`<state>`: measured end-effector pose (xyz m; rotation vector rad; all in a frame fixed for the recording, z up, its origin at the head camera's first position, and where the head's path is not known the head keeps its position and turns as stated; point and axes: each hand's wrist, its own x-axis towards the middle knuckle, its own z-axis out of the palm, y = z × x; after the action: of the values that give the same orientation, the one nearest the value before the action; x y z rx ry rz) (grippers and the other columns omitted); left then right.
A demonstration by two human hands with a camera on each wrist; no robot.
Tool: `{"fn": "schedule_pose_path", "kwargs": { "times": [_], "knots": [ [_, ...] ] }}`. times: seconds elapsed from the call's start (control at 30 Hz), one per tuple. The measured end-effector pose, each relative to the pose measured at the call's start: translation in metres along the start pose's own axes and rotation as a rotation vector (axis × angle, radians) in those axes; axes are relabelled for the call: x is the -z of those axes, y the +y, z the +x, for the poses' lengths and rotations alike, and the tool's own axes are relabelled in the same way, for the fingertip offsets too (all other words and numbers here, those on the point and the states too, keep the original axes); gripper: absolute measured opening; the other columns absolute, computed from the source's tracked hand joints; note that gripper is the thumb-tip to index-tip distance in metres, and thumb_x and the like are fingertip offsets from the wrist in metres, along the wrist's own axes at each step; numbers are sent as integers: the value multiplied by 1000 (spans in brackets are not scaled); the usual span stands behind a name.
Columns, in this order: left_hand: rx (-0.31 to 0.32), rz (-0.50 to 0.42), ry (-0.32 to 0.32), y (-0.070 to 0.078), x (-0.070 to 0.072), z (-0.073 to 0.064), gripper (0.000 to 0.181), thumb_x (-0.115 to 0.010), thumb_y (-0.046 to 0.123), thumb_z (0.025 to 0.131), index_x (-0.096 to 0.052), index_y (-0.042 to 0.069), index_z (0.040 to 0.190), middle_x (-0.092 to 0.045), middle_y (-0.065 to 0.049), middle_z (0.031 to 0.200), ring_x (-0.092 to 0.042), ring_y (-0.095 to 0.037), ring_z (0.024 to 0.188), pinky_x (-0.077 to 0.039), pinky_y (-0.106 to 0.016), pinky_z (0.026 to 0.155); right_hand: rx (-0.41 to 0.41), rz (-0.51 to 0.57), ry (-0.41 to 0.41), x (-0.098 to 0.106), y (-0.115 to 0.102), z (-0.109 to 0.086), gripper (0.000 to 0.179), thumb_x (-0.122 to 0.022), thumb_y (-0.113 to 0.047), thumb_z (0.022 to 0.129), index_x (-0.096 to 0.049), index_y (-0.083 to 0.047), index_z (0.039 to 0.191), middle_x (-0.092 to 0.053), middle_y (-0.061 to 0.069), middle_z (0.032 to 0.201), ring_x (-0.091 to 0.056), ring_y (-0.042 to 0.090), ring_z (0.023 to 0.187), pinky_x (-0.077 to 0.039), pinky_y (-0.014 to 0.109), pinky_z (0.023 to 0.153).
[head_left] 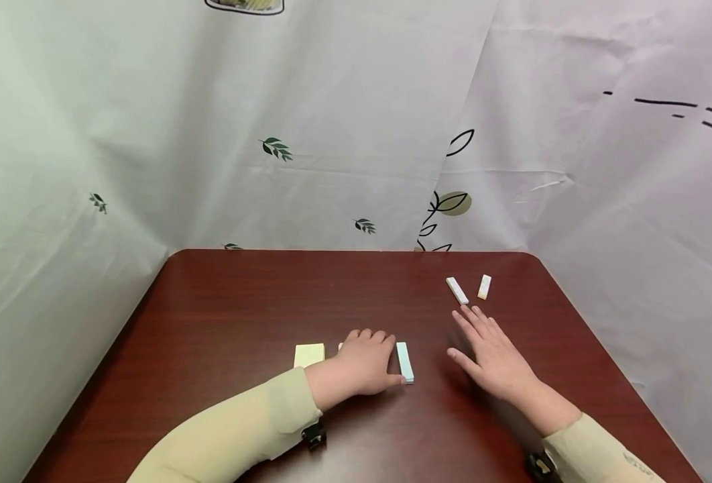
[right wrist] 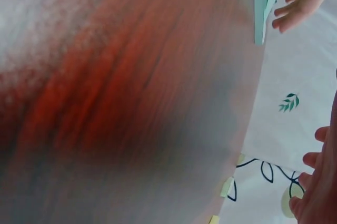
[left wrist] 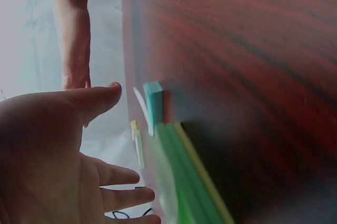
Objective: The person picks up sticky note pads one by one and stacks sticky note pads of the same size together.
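Note:
My left hand (head_left: pixel 365 362) is spread low over the table, fingers extended and thumb toward a narrow light blue paper pad (head_left: pixel 404 362). Left of its wrist, a pale yellow square pad (head_left: pixel 310 354) is partly covered by the sleeve. A small cream corner (head_left: pixel 340 347) peeks out beside the fingers; the rest is hidden under the hand. In the left wrist view a stack of green and yellow pads (left wrist: pixel 192 176) lies near the fingertips, with the blue pad (left wrist: pixel 154 103) beyond. My right hand (head_left: pixel 495 355) hovers with fingers spread, holding nothing.
Two small narrow whitish strips, one on the left (head_left: pixel 457 290) and one on the right (head_left: pixel 485 287), lie just beyond the right fingertips. The dark red-brown table (head_left: pixel 259 288) has rounded far corners. White printed cloth (head_left: pixel 332 188) hangs behind it and at both sides.

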<state>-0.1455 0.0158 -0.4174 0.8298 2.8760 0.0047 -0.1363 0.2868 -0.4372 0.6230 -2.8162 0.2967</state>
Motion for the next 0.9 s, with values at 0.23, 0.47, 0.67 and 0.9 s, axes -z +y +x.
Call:
{"fn": "schedule_pose_path", "kwargs": {
  "times": [0.23, 0.47, 0.67, 0.9],
  "knots": [
    [-3, 31, 27, 9, -12, 6, 85, -61, 71, 83, -49, 13, 144, -54, -2, 138, -50, -24, 124, -37, -44, 104, -14, 8, -21, 0, 0, -1, 72, -56, -49, 97, -38, -5, 151, -34, 19, 156, -25, 39, 146, -23, 54, 114],
    [4, 29, 21, 11, -19, 15, 86, -56, 72, 86, -47, 12, 146, -53, -4, 140, -50, -25, 126, -37, -44, 104, -19, 21, -24, 1, 0, -1, 71, -55, -48, 98, -37, -5, 152, -34, 18, 156, -24, 38, 146, -22, 54, 115],
    [2, 33, 47, 11, -21, 19, 86, -58, 73, 84, -50, 11, 143, -55, -4, 136, -51, -25, 122, -39, -44, 101, -25, 27, -27, 0, 1, -2, 71, -56, -48, 98, -36, -6, 152, -33, 18, 156, -23, 38, 147, -21, 52, 115],
    [-7, 19, 61, 7, -19, 17, 83, -65, 70, 81, -53, 11, 139, -56, -3, 132, -52, -24, 119, -40, -43, 99, -23, 22, -30, -2, 2, -2, 72, -56, -49, 98, -36, -6, 152, -33, 17, 157, -22, 36, 147, -20, 51, 116]
  ]
}}
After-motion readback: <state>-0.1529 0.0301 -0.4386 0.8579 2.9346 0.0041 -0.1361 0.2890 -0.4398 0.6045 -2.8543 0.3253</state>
